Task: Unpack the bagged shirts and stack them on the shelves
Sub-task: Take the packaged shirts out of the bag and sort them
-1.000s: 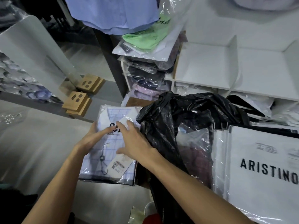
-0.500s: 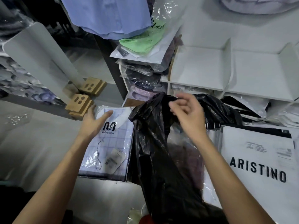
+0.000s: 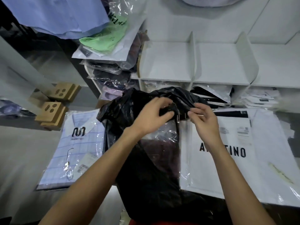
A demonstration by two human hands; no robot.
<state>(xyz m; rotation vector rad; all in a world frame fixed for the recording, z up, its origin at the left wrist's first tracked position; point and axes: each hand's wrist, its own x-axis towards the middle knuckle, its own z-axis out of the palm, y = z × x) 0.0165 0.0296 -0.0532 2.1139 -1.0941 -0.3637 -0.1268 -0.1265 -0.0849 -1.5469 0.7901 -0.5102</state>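
Black bag [image 3: 146,159], left hand [image 3: 151,117] gripping, right hand [image 3: 204,120] pinching rim

We take the bin bag [image 3: 146,159] as our landmark, standing at the middle of the bench [image 3: 24,159]. Left of it lies a bagged shirt [image 3: 73,148], flat on the bench. Right of it lies a lettered packet [image 3: 227,153], touching it. Behind it stand the shelves [image 3: 194,62], with a stack of bagged shirts [image 3: 110,62] at their left. On its top rest our left hand [image 3: 152,117] and right hand [image 3: 204,120].
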